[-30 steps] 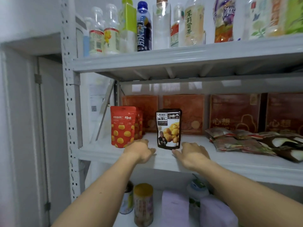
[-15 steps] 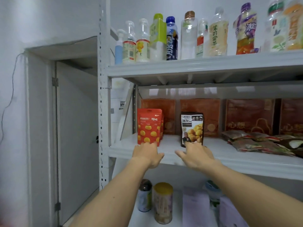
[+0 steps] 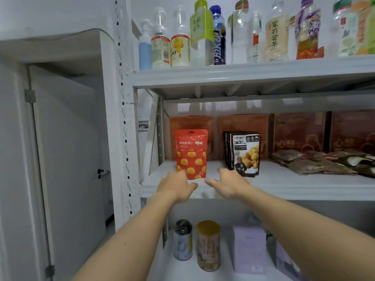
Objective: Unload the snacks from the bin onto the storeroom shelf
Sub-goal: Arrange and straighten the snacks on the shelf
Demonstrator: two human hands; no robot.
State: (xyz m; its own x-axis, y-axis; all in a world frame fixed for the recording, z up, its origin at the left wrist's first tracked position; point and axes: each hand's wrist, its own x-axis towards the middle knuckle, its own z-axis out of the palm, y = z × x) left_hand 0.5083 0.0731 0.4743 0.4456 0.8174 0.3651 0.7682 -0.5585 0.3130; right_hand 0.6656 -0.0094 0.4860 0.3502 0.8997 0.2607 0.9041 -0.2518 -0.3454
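A red snack pouch with yellow dots point(image 3: 191, 153) stands upright at the left of the white middle shelf point(image 3: 284, 186). To its right stands a row of black chestnut pouches point(image 3: 244, 154). My left hand point(image 3: 176, 186) reaches at the shelf's front edge, its fingers just below the red pouch's lower left corner, holding nothing. My right hand point(image 3: 227, 183) hovers with spread fingers between the two pouch groups, its fingers close to the black pouch's base. The bin is out of view.
Flat brown snack packets point(image 3: 324, 162) lie at the shelf's right, with red-brown boxes point(image 3: 298, 134) along the back. Several drink bottles point(image 3: 213, 35) fill the top shelf. Cans point(image 3: 208, 245) and a lilac box point(image 3: 249, 250) stand on the lower shelf. A white door point(image 3: 67, 159) is at left.
The view has shifted left and drawn closer. Both hands have moved left along the shelf edge, away from the black pouch and toward the red pouch.
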